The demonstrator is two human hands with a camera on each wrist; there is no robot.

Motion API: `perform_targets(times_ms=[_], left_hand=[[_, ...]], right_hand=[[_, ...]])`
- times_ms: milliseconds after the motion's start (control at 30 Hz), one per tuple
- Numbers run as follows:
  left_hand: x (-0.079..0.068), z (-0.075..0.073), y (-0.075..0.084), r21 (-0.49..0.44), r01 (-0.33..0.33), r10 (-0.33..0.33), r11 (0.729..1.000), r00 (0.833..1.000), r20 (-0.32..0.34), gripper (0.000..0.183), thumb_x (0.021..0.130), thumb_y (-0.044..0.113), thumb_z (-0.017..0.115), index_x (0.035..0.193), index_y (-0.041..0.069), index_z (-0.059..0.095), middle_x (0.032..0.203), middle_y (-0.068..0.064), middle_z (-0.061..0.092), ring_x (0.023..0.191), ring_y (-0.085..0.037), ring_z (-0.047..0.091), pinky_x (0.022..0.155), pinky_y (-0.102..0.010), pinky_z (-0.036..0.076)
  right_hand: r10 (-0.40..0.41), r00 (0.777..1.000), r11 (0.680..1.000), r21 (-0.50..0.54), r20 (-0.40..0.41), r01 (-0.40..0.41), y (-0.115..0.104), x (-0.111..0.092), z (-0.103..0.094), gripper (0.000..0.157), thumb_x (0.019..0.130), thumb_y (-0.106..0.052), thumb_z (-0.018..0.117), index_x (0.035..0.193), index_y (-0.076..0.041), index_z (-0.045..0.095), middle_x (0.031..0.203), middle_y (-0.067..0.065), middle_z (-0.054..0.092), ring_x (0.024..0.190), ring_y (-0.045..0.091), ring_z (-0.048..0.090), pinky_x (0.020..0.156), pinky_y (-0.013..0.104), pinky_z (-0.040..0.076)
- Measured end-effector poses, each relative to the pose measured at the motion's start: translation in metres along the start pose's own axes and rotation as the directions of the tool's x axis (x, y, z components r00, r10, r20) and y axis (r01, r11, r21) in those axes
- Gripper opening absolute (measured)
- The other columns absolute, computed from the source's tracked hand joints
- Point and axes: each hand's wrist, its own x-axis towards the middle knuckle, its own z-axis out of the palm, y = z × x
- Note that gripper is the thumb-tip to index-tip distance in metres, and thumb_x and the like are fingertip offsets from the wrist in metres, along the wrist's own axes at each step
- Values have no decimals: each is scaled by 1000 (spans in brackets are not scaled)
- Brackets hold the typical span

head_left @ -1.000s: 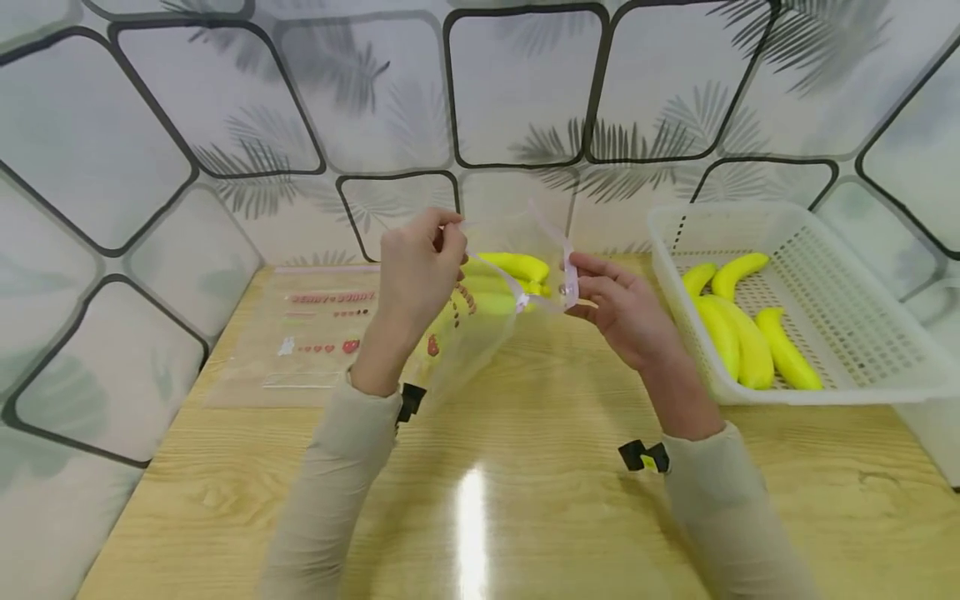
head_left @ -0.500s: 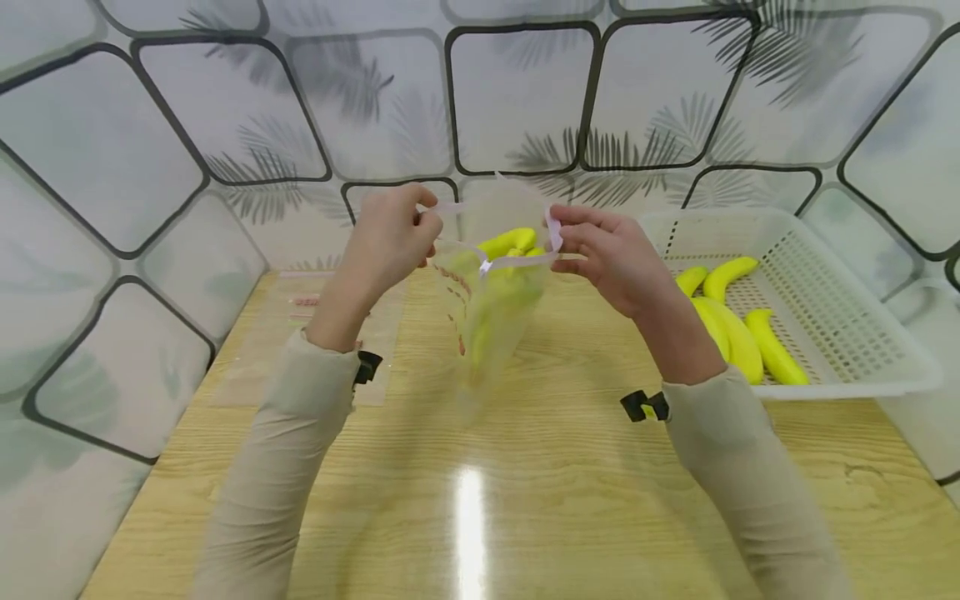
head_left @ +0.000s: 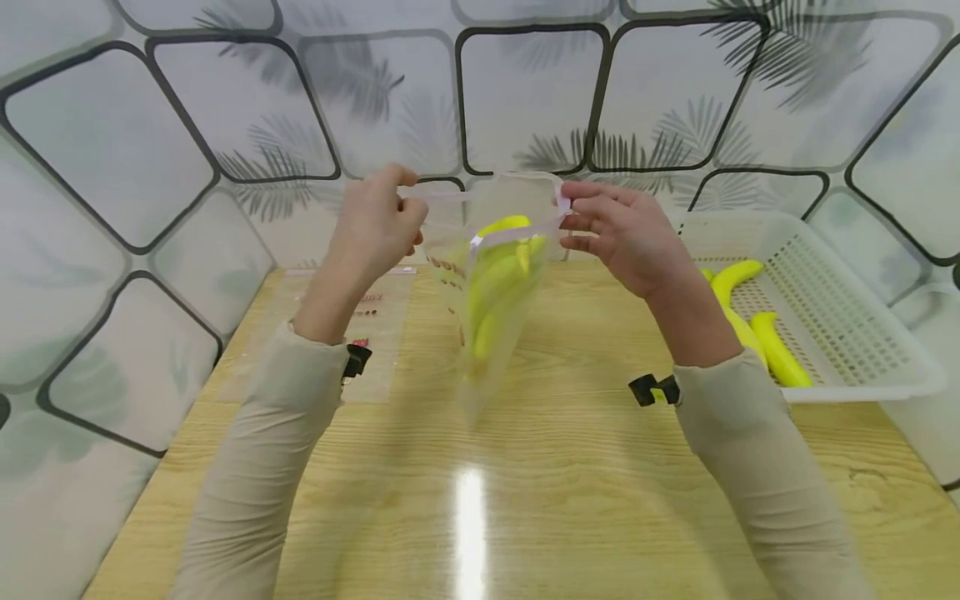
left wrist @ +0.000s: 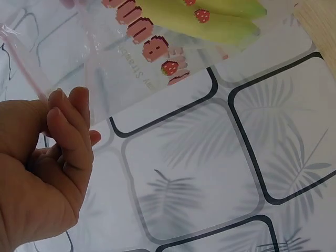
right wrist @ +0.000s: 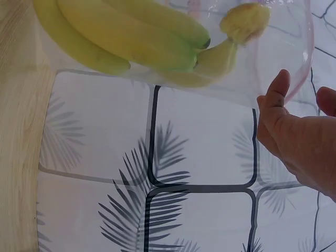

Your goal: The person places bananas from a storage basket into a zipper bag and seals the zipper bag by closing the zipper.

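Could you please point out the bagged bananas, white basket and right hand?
Bagged bananas (right wrist: pixel 126 41), right wrist view: middle of bunch.
White basket (head_left: pixel 862 392), head view: front rim.
Right hand (head_left: pixel 628 235), head view: its middle.

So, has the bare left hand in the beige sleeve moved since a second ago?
Yes: in the head view, the bare left hand has moved up and leftward, judged against the pale, black-outlined leaf-print backdrop.

You are at a booth-like workstation; whether it stands in a home, shop or lab cannot be told. Leaf-print sheeting (head_left: pixel 532 100) with dark-outlined blocks screens the left, far and right edges of your wood-grain worktop (head_left: pixel 570 483).
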Motion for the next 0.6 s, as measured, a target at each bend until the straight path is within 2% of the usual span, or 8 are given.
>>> perform_targets(times_ms=[100, 133, 200, 267, 333, 467, 600], left_hand=[[-1, 0, -2, 21, -2, 3, 1000, 999, -40, 44, 95, 7, 39, 135, 0, 54, 69, -12, 70, 53, -17, 63, 41, -24, 30], [-2, 0, -2, 41, -7, 9, 999, 999, -47, 40, 94, 7, 39, 126, 0, 61, 68, -12, 69, 49, -16, 59, 40, -24, 28], [-3, 0, -3, 98, -23, 27, 995, 999, -42, 29, 92, 5, 40, 98, 0, 68, 62, -11, 66, 43, -16, 49, 41, -24, 23], [-5, 0, -3, 146, -38, 40, 989, 999, -9, 28, 89, 4, 40, 70, 3, 61, 57, -9, 63, 40, -18, 44, 42, -25, 21], [-6, 0, -3, 174, -45, 38, 984, 998, 41, 32, 87, 3, 41, 55, 9, 46, 53, -8, 59, 41, -18, 44, 43, -25, 21], [-9, 4, -2, 182, -42, 18, 982, 992, 127, 36, 87, 4, 42, 52, 11, 42, 50, -7, 57, 41, -19, 48, 42, -25, 24], [-9, 12, -5, 187, -52, 20, 981, 986, 168, 38, 89, 2, 43, 52, 10, 47, 49, -6, 57, 41, -19, 50, 42, -26, 30]], right_hand=[[-26, 1000, 999, 46, -18, 27, -2, 2, -5, 22, 98, -8, 59, 115, 3, 69, 112, 10, 62, 89, 20, 63, 78, 28, 57], [-31, 999, 997, 68, -21, 32, -3, 3, -6, 21, 97, -7, 60, 113, 4, 70, 111, 10, 62, 89, 20, 63, 78, 28, 57], [-36, 999, 994, 100, -25, 39, -3, 4, -7, 19, 97, -5, 60, 109, 3, 71, 109, 11, 63, 88, 20, 64, 78, 28, 57], [-39, 999, 992, 115, -30, 42, -4, 6, -8, 18, 96, -4, 60, 108, 4, 71, 107, 11, 64, 86, 20, 64, 77, 28, 58], [-39, 999, 993, 114, -37, 43, -3, 8, -7, 17, 96, -3, 61, 107, 4, 71, 107, 11, 64, 85, 20, 64, 75, 28, 58], [-23, 999, 999, 32, -48, 25, 2, 12, -5, 18, 97, -4, 60, 109, 2, 71, 107, 10, 64, 83, 19, 63, 74, 27, 58], [38, 999, 998, -57, -24, -39, 10, 10, -4, 27, 99, -7, 58, 122, 4, 64, 112, 10, 60, 86, 19, 61, 77, 27, 57]])
